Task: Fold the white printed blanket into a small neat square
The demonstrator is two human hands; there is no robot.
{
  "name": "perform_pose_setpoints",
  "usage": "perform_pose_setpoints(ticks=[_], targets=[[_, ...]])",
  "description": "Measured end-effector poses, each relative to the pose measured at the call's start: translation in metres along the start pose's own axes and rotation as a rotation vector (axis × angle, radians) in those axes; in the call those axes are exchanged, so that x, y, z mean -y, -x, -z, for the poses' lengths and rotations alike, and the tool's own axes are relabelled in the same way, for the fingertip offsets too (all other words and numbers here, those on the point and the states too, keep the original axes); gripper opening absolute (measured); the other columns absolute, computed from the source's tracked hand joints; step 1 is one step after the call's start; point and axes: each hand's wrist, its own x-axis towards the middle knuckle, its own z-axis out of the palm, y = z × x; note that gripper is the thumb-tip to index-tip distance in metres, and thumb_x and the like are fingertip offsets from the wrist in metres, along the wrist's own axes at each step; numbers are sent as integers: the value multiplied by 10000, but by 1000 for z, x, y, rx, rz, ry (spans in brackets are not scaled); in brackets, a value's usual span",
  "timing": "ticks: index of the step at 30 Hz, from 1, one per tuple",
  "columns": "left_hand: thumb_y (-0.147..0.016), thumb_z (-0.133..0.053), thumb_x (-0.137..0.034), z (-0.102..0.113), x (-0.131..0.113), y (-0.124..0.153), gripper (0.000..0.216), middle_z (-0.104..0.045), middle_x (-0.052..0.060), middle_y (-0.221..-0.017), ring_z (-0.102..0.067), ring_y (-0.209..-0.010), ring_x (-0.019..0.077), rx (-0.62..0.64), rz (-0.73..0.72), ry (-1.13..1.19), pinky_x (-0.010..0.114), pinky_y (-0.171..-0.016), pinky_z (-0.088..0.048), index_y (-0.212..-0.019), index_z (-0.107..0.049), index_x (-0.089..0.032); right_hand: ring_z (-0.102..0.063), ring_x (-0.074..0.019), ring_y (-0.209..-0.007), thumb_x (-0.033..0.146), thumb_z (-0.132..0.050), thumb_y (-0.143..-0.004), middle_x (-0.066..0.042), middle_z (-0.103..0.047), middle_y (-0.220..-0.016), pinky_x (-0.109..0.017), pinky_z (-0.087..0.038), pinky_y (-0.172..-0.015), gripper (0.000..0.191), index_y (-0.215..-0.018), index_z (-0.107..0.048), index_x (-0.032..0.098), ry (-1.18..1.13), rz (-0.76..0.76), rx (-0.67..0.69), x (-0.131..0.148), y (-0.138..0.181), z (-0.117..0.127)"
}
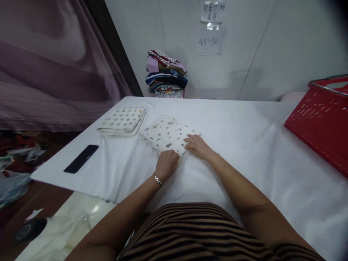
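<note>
A folded white cloth (167, 132) with small dark and grey prints lies at an angle on the white-covered table in front of me. At its near corner, my left hand (168, 165) is closed with the fingers curled over the edge; a bracelet circles that wrist. My right hand (199, 146) rests on the cloth's right side, its fingers stretched out and slightly apart. Another folded cloth (123, 121), white with rows of small grey motifs, lies flat to the left, apart from both hands.
A black phone-like slab (81, 158) lies near the table's left edge. At the right stands a red plastic basket (320, 123). Stacked fabrics (166, 74) sit beyond the far edge, against the wall with paper signs (209, 40). A pinkish curtain (54, 72) hangs at left.
</note>
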Motion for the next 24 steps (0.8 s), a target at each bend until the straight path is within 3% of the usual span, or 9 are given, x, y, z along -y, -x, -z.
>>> perform_pose_setpoints(ticks=[6, 13, 24], targets=[[-852, -510, -355, -1, 6, 9, 198, -607, 56, -876, -527, -836, 195, -69, -56, 59, 337, -738, -379, -886, -614, -191, -358, -258, -1295, 185, -535, -843, -43, -565, -1260, -518, -234, -1045, 207, -966, -684, 260, 22, 6, 6, -1, 2, 1], [-862, -482, -309, -3, 14, 22, 175, -607, 59, -864, -508, -833, 192, -80, -63, 102, 349, -761, -376, -882, -611, -194, -431, -239, -1242, 200, -540, -829, -37, -600, -1216, -527, -208, -1048, 227, -1006, -668, 263, -30, -12, 10, -6, 4, 3], [-859, -483, -308, -6, 13, 34, 190, -615, 66, -918, -516, -883, 194, -106, -55, 219, 354, -790, -393, -958, -612, -209, -396, -270, -1267, 366, -411, -902, -60, -543, -1288, -549, -263, -1016, 320, -1104, -627, 246, 5, -222, -185, -33, 13, -7]])
